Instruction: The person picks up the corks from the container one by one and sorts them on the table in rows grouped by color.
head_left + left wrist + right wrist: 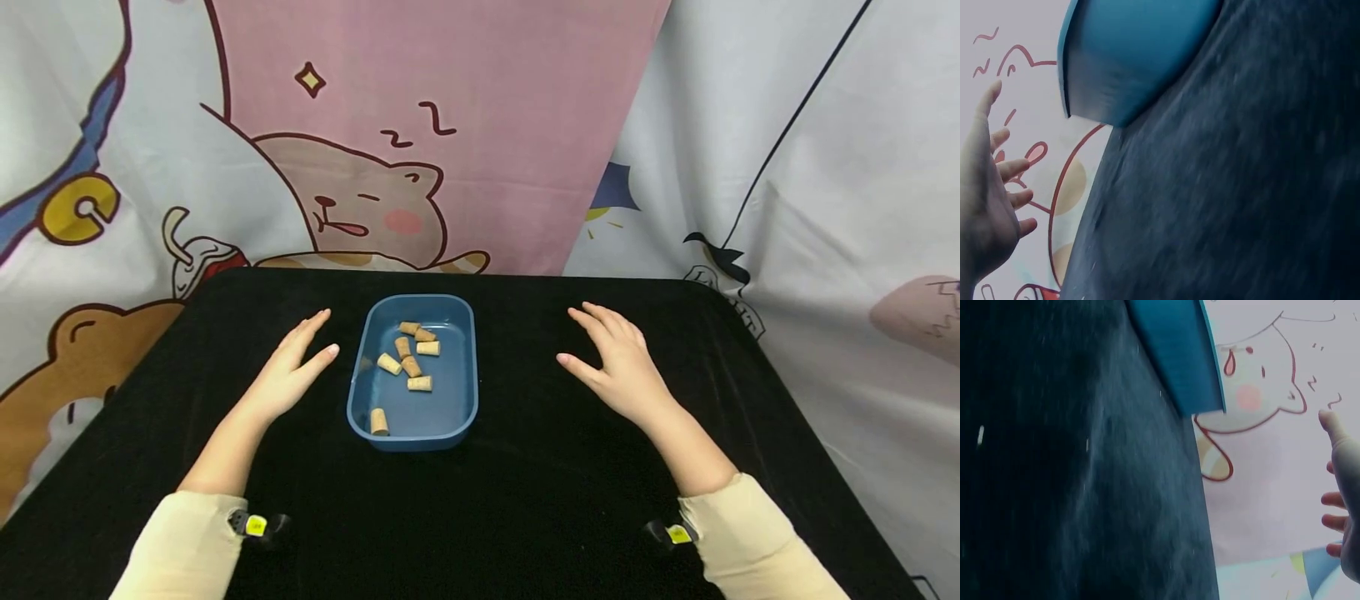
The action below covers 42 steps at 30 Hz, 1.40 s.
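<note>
A blue rectangular tray (450,417) with rounded corners lies on the black-covered table between the two hands. Several corks sit inside it, most grouped toward the middle and back; one cork (378,422) stands apart near the front left corner. To the tray's left is the left hand (288,371), its fingers extended and thumb spread, holding nothing. The right hand (618,367) is farther off on the right side, fingers likewise extended and bare of any object. Both wrist views catch the outer wall of the tray (1129,62), with each hand apart from it.
Black cloth (525,500) covers the table. Behind it hangs a curtain (525,167) printed with cartoon animals. A small dark device with a yellow label (256,525) is at the left cuff, and a similar device (678,534) is at the right one.
</note>
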Each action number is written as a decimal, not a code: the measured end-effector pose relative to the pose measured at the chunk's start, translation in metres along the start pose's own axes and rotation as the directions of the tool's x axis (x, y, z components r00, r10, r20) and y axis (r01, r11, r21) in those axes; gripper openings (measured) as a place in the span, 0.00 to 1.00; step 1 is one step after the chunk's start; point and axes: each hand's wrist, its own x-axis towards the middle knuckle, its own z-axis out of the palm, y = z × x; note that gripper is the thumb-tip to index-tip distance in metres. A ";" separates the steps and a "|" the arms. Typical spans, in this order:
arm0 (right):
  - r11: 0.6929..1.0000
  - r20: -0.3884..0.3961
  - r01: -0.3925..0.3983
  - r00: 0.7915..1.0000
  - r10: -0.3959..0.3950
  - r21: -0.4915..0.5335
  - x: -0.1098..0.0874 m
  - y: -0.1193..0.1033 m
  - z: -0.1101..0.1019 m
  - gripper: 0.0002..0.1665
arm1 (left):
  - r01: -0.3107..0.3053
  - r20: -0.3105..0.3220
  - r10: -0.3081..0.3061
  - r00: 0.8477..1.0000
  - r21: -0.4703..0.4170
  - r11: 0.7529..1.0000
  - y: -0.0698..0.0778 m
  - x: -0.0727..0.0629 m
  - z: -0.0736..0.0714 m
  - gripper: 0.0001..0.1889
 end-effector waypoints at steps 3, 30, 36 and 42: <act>0.998 -0.010 0.044 0.999 -0.044 0.044 0.003 -0.011 0.005 0.38 | 0.020 0.014 -0.019 1.000 -0.066 0.998 0.002 0.003 0.008 0.34; 0.893 0.118 0.252 0.942 -0.316 0.374 0.042 -0.093 0.055 0.26 | 0.094 0.088 -0.058 0.994 -0.491 0.866 -0.011 0.001 0.048 0.28; 0.877 0.212 0.241 0.912 -0.350 0.415 0.054 -0.105 0.068 0.24 | 0.093 0.095 -0.051 0.994 -0.512 0.854 -0.013 0.001 0.050 0.28; 0.866 0.304 0.234 0.869 -0.390 0.442 0.069 -0.119 0.085 0.24 | 0.091 0.106 -0.041 0.994 -0.525 0.846 -0.016 0.001 0.049 0.28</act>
